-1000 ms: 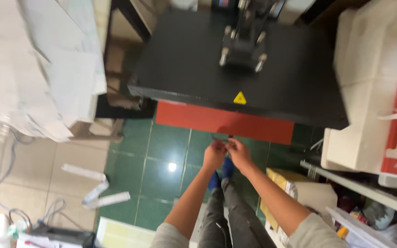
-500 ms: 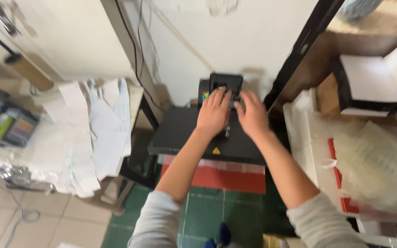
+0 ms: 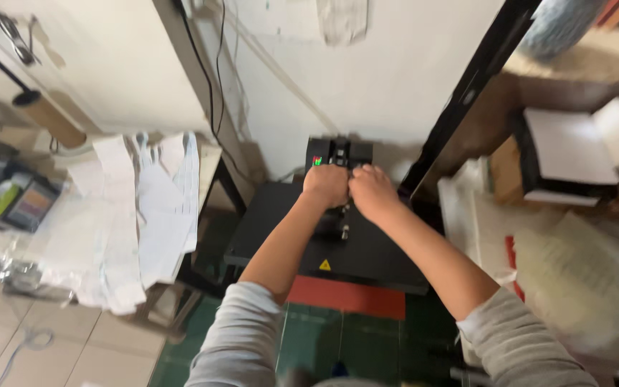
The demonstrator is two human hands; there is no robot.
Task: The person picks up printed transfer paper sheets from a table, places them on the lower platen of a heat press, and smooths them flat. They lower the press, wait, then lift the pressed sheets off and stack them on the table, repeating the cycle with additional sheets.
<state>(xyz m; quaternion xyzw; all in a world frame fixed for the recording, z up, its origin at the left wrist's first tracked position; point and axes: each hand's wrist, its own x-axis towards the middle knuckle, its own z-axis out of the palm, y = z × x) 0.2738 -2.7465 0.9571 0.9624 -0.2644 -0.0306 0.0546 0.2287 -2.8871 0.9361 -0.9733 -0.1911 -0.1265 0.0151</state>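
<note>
Two bare hands meet at the rear of a black flat-topped heat press machine (image 3: 338, 251), both arms extended straight forward from grey sleeves. The left hand (image 3: 326, 185) is curled into a closed grip, and the right hand (image 3: 371, 192) is likewise closed just beside it, knuckles touching or nearly so; both appear wrapped around the press's black metal handle (image 3: 344, 218), though the fingers hide the actual contact and it cannot be confirmed which hand bears more of the hold. The handle lies directly under and between the hands, its visible shaft running toward the person down the centre line of the upper plate. Neither hand is clearly nearer; the left sits slightly further back, close against the black control box with a lit display (image 3: 338, 152), which stands against the pale wall. Beneath the black upper plate a red lower pad (image 3: 345, 297) projects toward the person, above a green tiled floor (image 3: 324, 344). To the left, a table (image 3: 205, 161) carries loose white paper sheets (image 3: 155, 208). To the right, stacked white sheets and a cardboard box (image 3: 506, 168) rest on shelving, well apart from the hands.
</note>
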